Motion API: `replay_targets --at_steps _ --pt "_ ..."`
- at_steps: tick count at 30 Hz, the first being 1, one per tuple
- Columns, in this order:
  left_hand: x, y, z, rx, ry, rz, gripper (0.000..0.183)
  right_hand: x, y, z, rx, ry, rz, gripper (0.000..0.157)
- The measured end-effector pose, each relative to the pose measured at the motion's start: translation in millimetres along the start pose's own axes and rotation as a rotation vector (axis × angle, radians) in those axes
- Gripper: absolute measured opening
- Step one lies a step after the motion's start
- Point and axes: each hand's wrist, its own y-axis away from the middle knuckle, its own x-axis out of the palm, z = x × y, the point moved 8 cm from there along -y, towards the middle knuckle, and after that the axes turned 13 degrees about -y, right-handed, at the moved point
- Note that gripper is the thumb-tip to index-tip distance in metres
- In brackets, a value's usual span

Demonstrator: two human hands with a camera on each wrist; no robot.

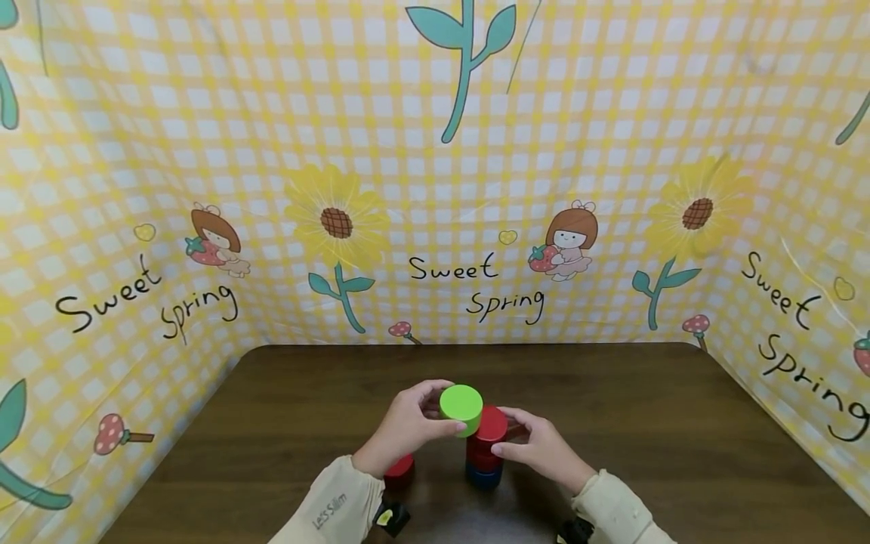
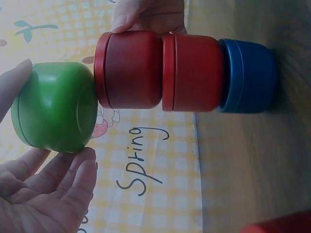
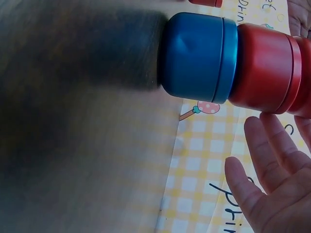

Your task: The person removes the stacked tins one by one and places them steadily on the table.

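A small green lidded jar [image 1: 461,408] is pinched between the thumb and fingers of my left hand [image 1: 413,419]. It hangs beside the rim of the upper red jar [image 1: 492,425]; whether they touch I cannot tell. That red jar tops a column, standing on another red jar [image 2: 197,73], with a blue jar [image 3: 194,56] at the bottom on the table. My right hand [image 1: 547,449] grips the upper red jar from the right, thumb in front and fingers behind.
Another red jar [image 1: 399,472] stands on the dark wooden table [image 1: 326,385], partly hidden by the left forearm. Yellow checked cloth [image 1: 448,189] rises behind the table and along both sides. Black wrist devices [image 1: 392,519] sit by the sleeves.
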Motion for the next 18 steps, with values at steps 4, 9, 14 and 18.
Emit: replay_targets --at_steps 4,9,14,18 --pt "-6.6 2.9 -0.9 0.007 -0.006 -0.013 0.055 0.3 -1 0 -0.027 0.014 0.001 0.055" --pt "-16.4 5.3 5.3 -0.014 -0.006 -0.041 0.055 1.5 -2 -1 -0.045 0.018 0.007 0.054" --pt "-26.4 7.7 13.5 -0.026 -0.005 -0.060 0.055 1.7 -2 1 -0.057 0.022 0.012 0.055" --pt "-32.4 10.2 16.4 -0.018 -0.022 -0.055 0.055 0.8 -1 1 -0.047 0.024 0.012 0.055"
